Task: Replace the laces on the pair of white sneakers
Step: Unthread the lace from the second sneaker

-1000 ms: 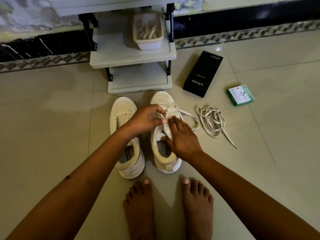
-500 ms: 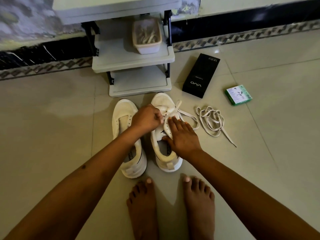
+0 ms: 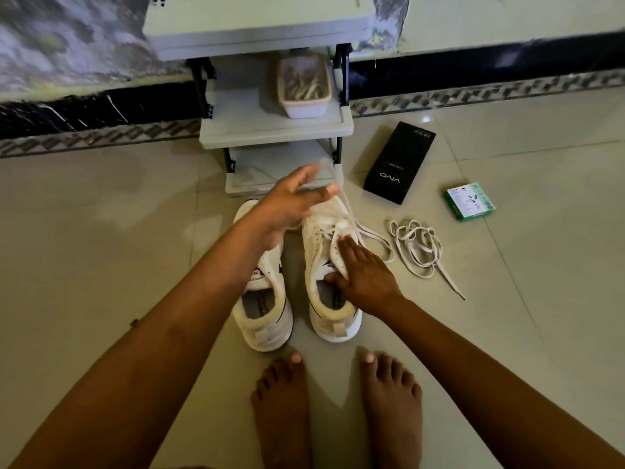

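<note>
Right hand [image 3: 363,277] presses flat, fingers straight, on right sneaker [image 3: 329,265] tongue. Left hand [image 3: 291,204] raised beyond it, blurred, lace [image 3: 341,198] between thumb and fingers. Left sneaker [image 3: 265,306] under left wrist; loose lace [image 3: 417,247] right of right hand.
</note>
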`<state>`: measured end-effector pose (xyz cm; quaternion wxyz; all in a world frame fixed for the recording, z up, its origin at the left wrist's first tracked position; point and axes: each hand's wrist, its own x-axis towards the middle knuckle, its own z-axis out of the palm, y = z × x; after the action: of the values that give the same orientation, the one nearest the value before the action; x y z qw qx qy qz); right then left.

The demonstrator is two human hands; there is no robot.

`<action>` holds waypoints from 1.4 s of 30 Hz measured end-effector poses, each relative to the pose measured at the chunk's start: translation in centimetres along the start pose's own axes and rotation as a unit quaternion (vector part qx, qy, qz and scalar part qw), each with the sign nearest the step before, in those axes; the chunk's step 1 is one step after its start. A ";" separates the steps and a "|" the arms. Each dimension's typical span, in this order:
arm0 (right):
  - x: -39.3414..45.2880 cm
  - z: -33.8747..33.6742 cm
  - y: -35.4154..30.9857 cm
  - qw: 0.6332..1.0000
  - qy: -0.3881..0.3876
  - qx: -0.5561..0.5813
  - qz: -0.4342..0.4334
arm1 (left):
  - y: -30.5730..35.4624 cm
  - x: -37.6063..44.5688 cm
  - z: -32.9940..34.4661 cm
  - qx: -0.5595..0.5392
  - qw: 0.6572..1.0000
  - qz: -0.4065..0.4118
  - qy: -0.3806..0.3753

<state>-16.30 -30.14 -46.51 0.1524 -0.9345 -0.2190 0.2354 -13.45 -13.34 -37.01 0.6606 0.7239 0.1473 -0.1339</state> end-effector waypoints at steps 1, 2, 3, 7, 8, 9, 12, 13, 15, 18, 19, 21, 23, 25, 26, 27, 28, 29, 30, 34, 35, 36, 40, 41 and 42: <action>0.0 -0.4 -0.1 1.000 -0.010 0.013 -0.003 | -0.3 0.3 -1.2 0.046 0.998 -0.012 -0.033; 0.0 -0.9 -0.2 0.999 -0.020 0.037 -0.004 | -0.9 0.3 -2.0 0.113 0.990 -0.029 -0.076; 0.1 -1.6 -0.3 0.997 -0.027 0.067 -0.001 | -1.7 0.3 -2.5 0.182 0.975 -0.048 -0.119; 0.9 -3.9 -0.8 0.998 -0.009 0.067 0.016 | -5.8 -0.2 -2.3 0.302 0.934 -0.086 -0.170; 1.2 -4.3 -1.0 1.000 -0.006 0.022 0.011 | -6.4 -0.4 -2.0 0.311 0.936 -0.068 -0.153; 1.5 -4.6 -1.4 1.000 -0.008 -0.024 0.005 | -6.7 -0.5 -1.9 0.325 0.935 -0.049 -0.134; 2.6 -5.3 -2.4 0.992 -0.022 -0.124 0.006 | -6.5 -0.5 -1.7 0.405 0.907 -0.009 -0.114; 2.9 -5.5 -2.8 0.989 -0.021 -0.146 0.009 | -6.3 -0.4 -1.7 0.432 0.894 -0.004 -0.117; 3.4 -5.5 -3.0 0.984 -0.008 -0.177 0.010 | -6.0 -0.3 -1.5 0.482 0.868 0.004 -0.119; 4.1 -5.2 -3.1 0.986 0.015 -0.163 0.018 | -6.1 -0.1 -0.7 0.531 0.840 0.013 -0.107; 4.4 -5.2 -3.1 0.995 0.017 -0.094 0.039 | -6.2 0.0 -0.5 0.543 0.833 0.016 -0.102; 4.8 -5.6 -3.6 0.985 -0.002 0.137 0.102 | -6.4 0.1 -0.2 0.555 0.827 0.019 -0.090; 4.9 -5.8 -4.1 0.936 -0.022 0.319 0.146 | -6.6 0.1 0.0 0.558 0.826 0.017 -0.080; 4.7 -5.7 -4.0 0.937 -0.031 0.316 0.143 | -6.7 0.1 0.0 0.561 0.823 0.018 -0.081; 4.7 -5.6 -3.7 0.961 -0.026 0.251 0.117 | -6.8 0.1 -0.1 0.563 0.822 0.017 -0.086; 4.6 -5.5 -3.3 0.985 -0.011 0.145 0.090 | -6.8 0.1 -0.1 0.565 0.820 0.014 -0.092; 4.4 -5.5 -3.0 0.997 0.007 0.039 0.067 | -6.8 0.1 -0.1 0.567 0.818 0.011 -0.097; 4.2 -5.5 -2.6 0.998 0.026 -0.044 0.048 | -6.9 0.1 -0.1 0.566 0.818 0.007 -0.100; 4.1 -5.5 -2.4 0.994 0.040 -0.090 0.036 | -6.9 0.0 -0.1 0.565 0.818 0.004 -0.102; 4.0 -5.2 -2.9 0.981 0.080 -0.176 0.004 | -6.9 -0.2 -0.1 0.554 0.825 -0.005 -0.108; 4.1 -5.1 -2.9 0.977 0.096 -0.189 -0.002 | -6.9 -0.2 -0.1 0.553 0.826 -0.006 -0.109; 4.2 -5.2 -2.9 0.977 0.103 -0.188 -0.003 | -6.9 -0.2 -0.1 0.551 0.828 -0.007 -0.107; 4.3 -6.0 -2.3 0.979 0.041 0.187 0.064 | -7.2 0.0 0.1 0.564 0.819 -0.006 -0.101; 4.1 -6.1 -2.3 0.951 0.018 0.298 0.075 | -7.3 0.1 0.1 0.569 0.816 -0.005 -0.100; 3.8 -6.1 -2.2 0.924 0.008 0.373 0.087 | -7.4 0.2 0.2 0.571 0.815 -0.004 -0.099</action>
<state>-10.89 -27.57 -41.91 0.4706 -0.8273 -0.0321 0.3050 -16.17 -12.88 -43.90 0.1389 0.9533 -0.0186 -0.2674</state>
